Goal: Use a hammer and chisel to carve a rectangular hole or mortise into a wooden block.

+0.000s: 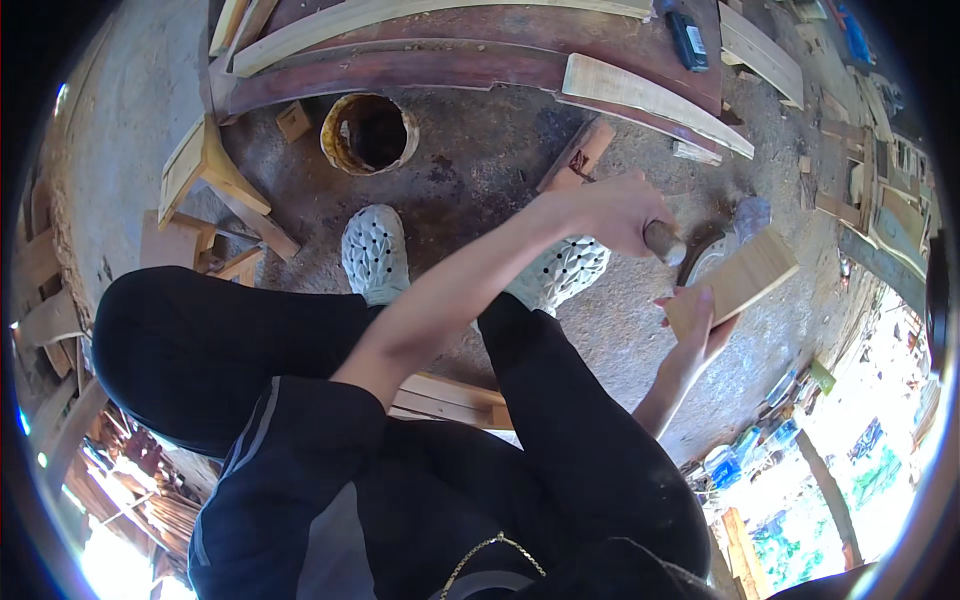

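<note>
My left hand (622,212) reaches across to the right, its fingers wrapped round a wooden-handled tool (664,243). The handle's rounded butt points toward me; its working end is too unclear to name. Close by, my right hand (703,330) grips a pale rectangular wooden block (742,281), thumb along the near face. The block is tilted, its far end up and to the right. Beyond my left hand, a reddish-brown wooden piece (590,148) with a dark mark lies on the floor. A round, pale-rimmed object (708,258) is partly hidden behind the block.
Ahead stands an open, stained bucket (335,157). Past it lie long curved wooden pieces (400,72), a pale curved board (650,95) and a small dark case (687,42). A wooden frame (215,165) stands at left. Bottles (722,466) lie at lower right.
</note>
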### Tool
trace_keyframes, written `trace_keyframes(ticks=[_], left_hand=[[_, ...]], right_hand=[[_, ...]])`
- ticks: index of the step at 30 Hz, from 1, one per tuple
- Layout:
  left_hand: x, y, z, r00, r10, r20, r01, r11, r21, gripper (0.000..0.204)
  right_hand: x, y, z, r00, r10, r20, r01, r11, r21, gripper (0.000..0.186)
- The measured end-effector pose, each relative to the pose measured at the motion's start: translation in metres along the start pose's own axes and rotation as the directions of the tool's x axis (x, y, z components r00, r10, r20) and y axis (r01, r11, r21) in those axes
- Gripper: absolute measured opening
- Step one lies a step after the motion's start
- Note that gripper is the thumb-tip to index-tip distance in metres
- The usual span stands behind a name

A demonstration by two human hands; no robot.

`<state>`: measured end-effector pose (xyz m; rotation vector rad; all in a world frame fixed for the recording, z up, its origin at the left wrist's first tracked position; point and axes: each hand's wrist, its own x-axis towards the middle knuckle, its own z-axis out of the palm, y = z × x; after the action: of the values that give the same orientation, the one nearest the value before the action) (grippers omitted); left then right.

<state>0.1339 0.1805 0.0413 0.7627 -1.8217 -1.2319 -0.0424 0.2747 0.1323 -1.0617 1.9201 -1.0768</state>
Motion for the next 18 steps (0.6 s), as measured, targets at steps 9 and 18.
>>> trace_keyframes(ticks=[9,18], left_hand=[[-0.001,-0.004,-0.004,0.920,0.010,0.391,-0.057,0.992,0.110,0.023],[-0.028,-0.005,-0.012,0.997,-0.071,-0.014,0.066,0.969,-0.237,0.024]], right_hand=[[-0.004,0.007,0.013,0.998,0.003,0.067,0.002,0.997,-0.083,0.054],[-0.008,0.007,0.012,0.990,0.090,0.107,-0.101,0.990,0.096,0.045]])
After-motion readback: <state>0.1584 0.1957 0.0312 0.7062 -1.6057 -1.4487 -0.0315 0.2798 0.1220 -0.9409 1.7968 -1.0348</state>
